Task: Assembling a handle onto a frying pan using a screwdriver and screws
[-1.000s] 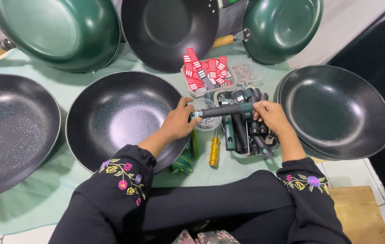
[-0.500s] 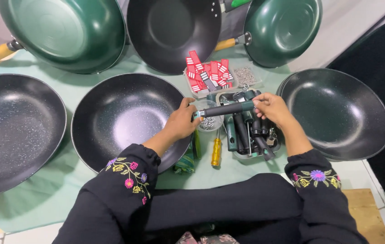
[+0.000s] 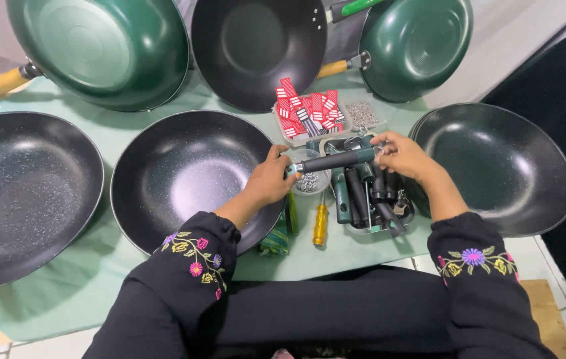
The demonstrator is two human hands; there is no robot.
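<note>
**Both hands grip one pan handle**

At frame centre, the left hand (image 3: pixel 270 181) and right hand (image 3: pixel 406 154) each close on an end of a dark pan handle (image 3: pixel 336 160), held level above a tray of handles (image 3: pixel 363 199). Forearms angle inward.

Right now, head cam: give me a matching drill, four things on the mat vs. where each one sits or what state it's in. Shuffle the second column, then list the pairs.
Things
1. pan handle
2. screwdriver
3. red tags
4. wooden-handled green pan

Place or state
A. lying on the green mat, yellow grip, touched by no hand
B. propped up at the far left
C. held level between the left hand and the right hand
D. piled in a small tray behind the hands

Pairs: 1-C, 2-A, 3-D, 4-B
</note>
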